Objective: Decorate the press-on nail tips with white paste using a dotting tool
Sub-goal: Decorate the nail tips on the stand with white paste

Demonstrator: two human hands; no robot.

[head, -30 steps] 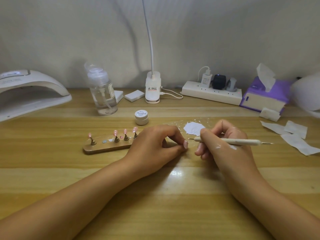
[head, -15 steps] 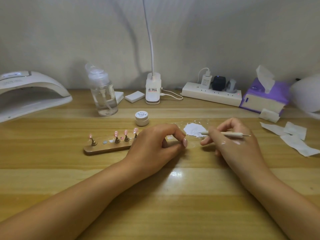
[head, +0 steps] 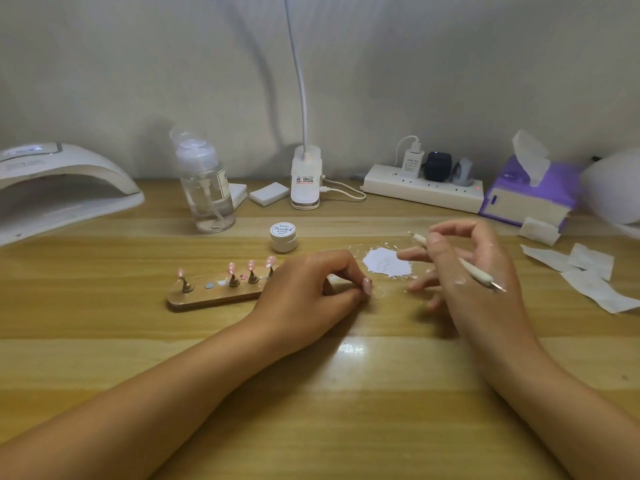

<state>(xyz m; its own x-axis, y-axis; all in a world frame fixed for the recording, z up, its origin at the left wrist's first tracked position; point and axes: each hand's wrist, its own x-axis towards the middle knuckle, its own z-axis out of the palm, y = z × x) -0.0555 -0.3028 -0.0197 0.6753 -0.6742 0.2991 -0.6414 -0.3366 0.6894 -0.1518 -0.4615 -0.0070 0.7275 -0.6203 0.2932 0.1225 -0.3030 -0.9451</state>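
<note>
- Head view: the left hand (head: 311, 292) rests on the table (head: 346, 410), fingers curled over the right end of the wooden stand (head: 211, 295); whether it grips anything cannot be told.
- Pink nail tips (head: 250, 265) stand upright on the stand's pegs.
- The right hand (head: 485, 271) is blurred and raised just right of the white paste (head: 386, 263) smeared on the table. It pinches the dotting tool (head: 476, 274), which slants across its back.
- A small lidded jar (head: 284, 237) sits behind the left hand, and paper wipes (head: 588, 271) lie to the right.
</note>
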